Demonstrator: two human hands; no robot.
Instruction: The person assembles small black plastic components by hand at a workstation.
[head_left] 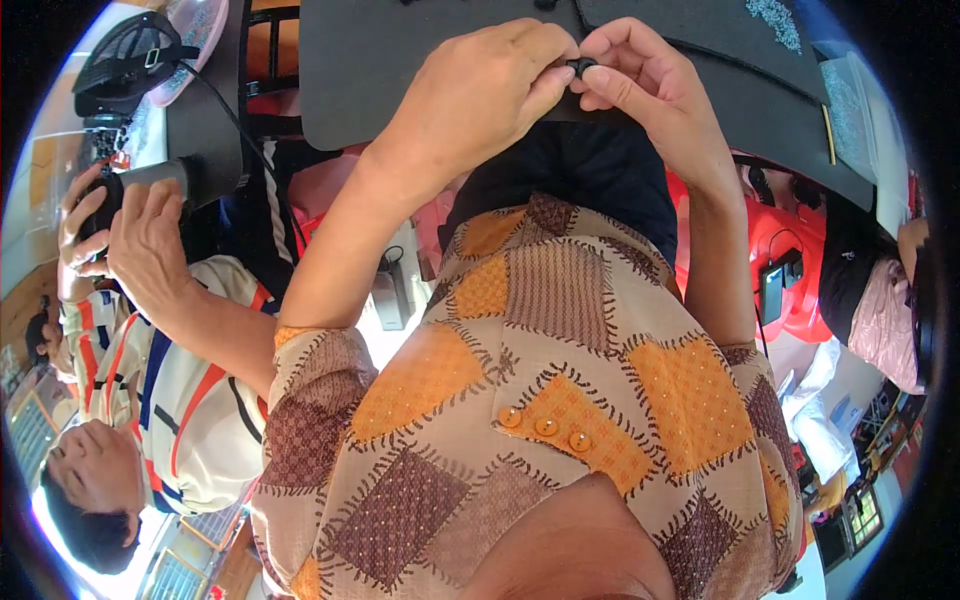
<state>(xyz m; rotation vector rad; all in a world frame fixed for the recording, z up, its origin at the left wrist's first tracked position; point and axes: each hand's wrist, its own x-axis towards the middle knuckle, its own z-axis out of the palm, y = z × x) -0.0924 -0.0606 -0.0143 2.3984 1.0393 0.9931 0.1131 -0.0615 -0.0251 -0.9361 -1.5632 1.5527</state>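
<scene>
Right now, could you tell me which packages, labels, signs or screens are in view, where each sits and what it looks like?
Clear plastic bag: far right edge of the dark work mat, rectangular, see-through, holding small pale bits.
Small dark device: right of the person's right forearm, flat upright rectangle with a greyish face that may be a screen, cable attached, against an orange-red surface.
No signs or labels can be made out.

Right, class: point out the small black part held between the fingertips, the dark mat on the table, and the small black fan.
small black part (581, 66), head view, its exposed top edge.
dark mat (380, 70), head view, bare surface.
small black fan (128, 55), head view, grille.
</scene>
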